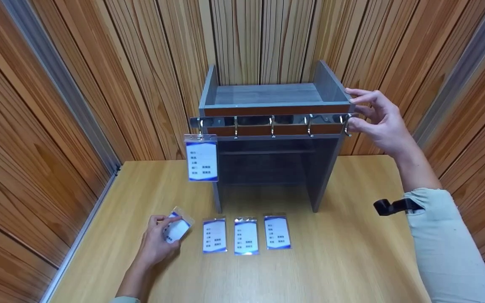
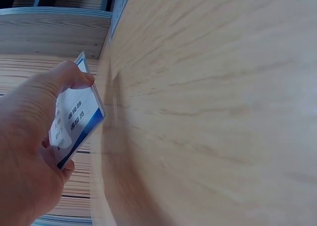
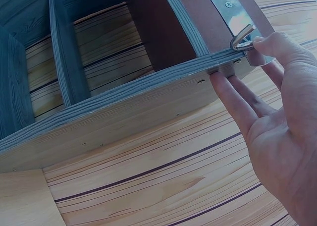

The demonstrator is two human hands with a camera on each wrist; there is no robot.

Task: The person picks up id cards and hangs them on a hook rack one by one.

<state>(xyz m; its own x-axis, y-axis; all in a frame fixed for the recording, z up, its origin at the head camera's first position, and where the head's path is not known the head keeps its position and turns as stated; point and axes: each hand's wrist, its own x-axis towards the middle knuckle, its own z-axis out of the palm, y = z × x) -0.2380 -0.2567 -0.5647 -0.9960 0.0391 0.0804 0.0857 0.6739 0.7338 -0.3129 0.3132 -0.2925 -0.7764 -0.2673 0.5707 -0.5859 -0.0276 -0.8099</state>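
Note:
My left hand [image 1: 155, 240] pinches a clear-sleeved badge card [image 1: 177, 228] between thumb and fingers, tilted above the table's left part. Its white face with blue edges and printed lines shows in the left wrist view, where fingers hide one side of the badge. At the upper right corner of a grey wooden shelf [image 1: 329, 168], my right hand [image 1: 383, 122] steadies it. The thumb lies at the end of the metal hook rail [image 1: 291, 120], by the last hook [image 3: 242, 36], and fingertips press the side panel. Another badge [image 1: 201, 160] hangs from the leftmost hook.
Three more badges, a left one [image 1: 214, 236], a middle one [image 1: 246, 236] and a right one [image 1: 277, 232], lie in a row on the wooden table [image 1: 335, 261] before the shelf. Wood-panelled walls [image 1: 49, 105] enclose the table. A black strap [image 1: 398, 206] sticks out from the right sleeve.

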